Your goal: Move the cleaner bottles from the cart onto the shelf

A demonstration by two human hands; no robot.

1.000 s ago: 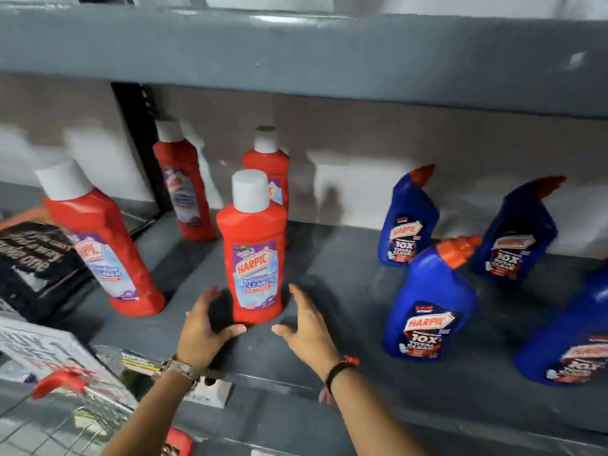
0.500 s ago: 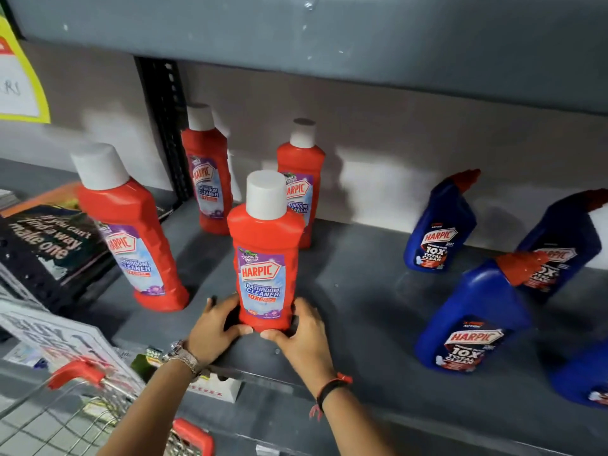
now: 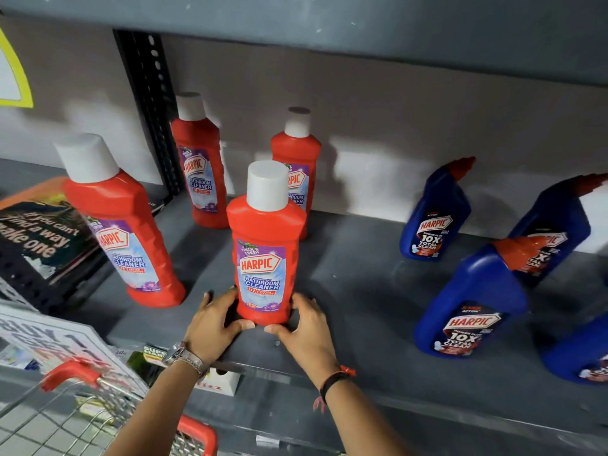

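A red Harpic bathroom cleaner bottle with a white cap stands upright near the front of the grey shelf. My left hand and my right hand cup its base from either side, thumbs meeting in front. Three more red bottles stand on the shelf: one at the left front, one at the back by the upright, one behind the held bottle. Several blue Harpic bottles stand to the right, the nearest and another at the back. The wire cart shows at bottom left.
A black slotted shelf upright rises at the back left. Books or boxes with printed text lie left of it. The grey shelf above overhangs the bottles. A printed sign leans over the cart with red handles.
My two hands have closed in from apart onto the base of the front red bottle. The view has shifted closer and slightly left.
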